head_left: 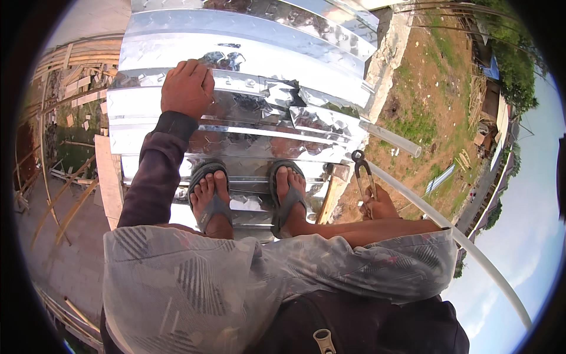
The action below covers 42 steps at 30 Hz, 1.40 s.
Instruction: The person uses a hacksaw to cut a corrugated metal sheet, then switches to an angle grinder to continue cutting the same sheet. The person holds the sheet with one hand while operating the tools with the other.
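Visibly, stacked timber (88,56) occupies the upper left of the frame, with a pale board (107,177) beneath it at centre left. Next across, the left hand (187,88) bears on the ribbed metal sheet (159,47), which fills the upper centre. Its fingers are bent and bunched; whether they grip a rib or merely press cannot be determined. Two feet in grey sandals (219,206) stand on the metal at centre. Just above them is a jagged dark patch (290,96), either damage or reflection; this view does not settle which. Right of centre, the right hand (380,203) has its fingers closed around the handles of a pair of pincers (358,165), head pointing up, handles slightly spread, nothing seen in the bite. A pale pipe (490,261) runs toward the lower right.

Assessment: the step in hand appears to be bracing on the sheet with the tool held ready. Any next use of the pincers calls for firm footing and a steady left hand.
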Tool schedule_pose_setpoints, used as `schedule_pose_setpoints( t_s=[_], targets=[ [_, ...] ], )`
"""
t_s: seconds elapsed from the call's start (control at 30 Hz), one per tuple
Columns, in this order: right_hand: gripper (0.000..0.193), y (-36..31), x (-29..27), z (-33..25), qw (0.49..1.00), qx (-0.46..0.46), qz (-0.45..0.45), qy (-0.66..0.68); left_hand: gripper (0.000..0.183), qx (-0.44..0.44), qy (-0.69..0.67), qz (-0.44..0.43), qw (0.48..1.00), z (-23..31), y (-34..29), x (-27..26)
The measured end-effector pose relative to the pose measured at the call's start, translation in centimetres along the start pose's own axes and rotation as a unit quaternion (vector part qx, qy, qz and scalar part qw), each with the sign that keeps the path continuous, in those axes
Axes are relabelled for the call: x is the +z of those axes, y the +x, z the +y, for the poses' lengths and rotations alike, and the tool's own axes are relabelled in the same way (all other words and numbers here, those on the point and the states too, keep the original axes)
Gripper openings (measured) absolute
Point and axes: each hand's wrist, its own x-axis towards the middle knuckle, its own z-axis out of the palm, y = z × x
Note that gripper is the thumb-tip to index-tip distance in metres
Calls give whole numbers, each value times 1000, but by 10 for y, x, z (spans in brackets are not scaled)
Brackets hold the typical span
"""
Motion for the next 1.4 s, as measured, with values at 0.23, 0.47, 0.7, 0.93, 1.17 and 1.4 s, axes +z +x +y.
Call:
schedule_pose_setpoints(
  t_s=[0.23, 0.47, 0.7, 0.93, 1.17, 1.4],
  targets=[
    [17, -18, 8, 5, 975, -156, -153, 39, 19, -48, 19, -65, 997, 15, 7, -4],
    [11, 59, 54, 67, 956, -278, 79, -51, 45, -160, 159, 98, 969, -89, 8, -47],
    [28, 41, 91, 141, 956, -183, 201, -107, 66, -487, -118, -63, 863, -230, -45, -39],
    [49, 62, 71, 65, 903, -246, 316, -158, 50, -475, -160, -5, 865, -258, -40, -51],
    [22, 170, 49, -22, 913, -363, 168, 87, 33, -397, -258, 121, 872, -165, 7, -49],
    [24, 180, 40, -11, 916, -342, 189, 92, 31, -439, -345, 145, 817, -140, 38, -50]
  ],
)
